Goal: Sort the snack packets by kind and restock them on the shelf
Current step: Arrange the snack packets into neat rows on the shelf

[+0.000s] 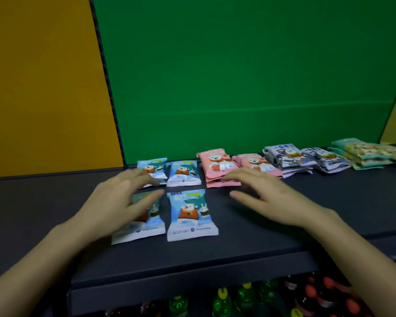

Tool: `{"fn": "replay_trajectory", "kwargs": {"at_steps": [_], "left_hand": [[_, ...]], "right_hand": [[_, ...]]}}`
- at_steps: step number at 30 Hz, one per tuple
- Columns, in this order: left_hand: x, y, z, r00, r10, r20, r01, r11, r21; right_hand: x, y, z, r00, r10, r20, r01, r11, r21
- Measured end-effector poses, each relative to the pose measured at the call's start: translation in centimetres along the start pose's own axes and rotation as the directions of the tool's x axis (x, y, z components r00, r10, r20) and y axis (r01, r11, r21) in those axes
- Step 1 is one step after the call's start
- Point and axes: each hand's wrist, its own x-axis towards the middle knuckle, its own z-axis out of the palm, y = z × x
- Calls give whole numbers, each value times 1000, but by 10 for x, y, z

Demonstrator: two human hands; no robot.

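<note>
Dark shelf (261, 239), blue packets (191, 215) (bear-printed), pink stacks (216, 165), white stacks (288, 157), teal stacks (361, 154)

The place looks like a shop display. A dark shelf (238, 252) carries snack packets laid flat in groups by kind: blue packets (191, 215), pink packets (217, 167), white packets (288, 156) and teal packets (361, 152). Rows of bottles (222, 298) with coloured caps stand below. Behind are a plain green panel (249, 76) and a yellow panel (44, 88), like a staged booth.
</note>
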Motion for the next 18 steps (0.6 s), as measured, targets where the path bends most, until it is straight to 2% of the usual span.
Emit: {"fn": "replay_trajectory", "kwargs": {"at_steps": [3,6,9,14,18], "left_hand": [[38,31,9,997,-63,-54,63,998,-3],[80,62,24,985,-159,-58,159,987,-14],[125,83,49,963,-270,-10,269,956,120],[169,98,92,813,-569,126,525,809,263],[179,103,103,728,-666,163,634,744,212]], "right_hand": [[8,43,-20,992,96,-81,-99,995,-31],[25,78,-33,980,187,-64,-193,976,-99],[44,97,-38,976,218,-22,-219,959,-178],[71,109,-27,951,297,86,-260,918,-298],[78,111,-17,927,348,137,-294,905,-308]]}}
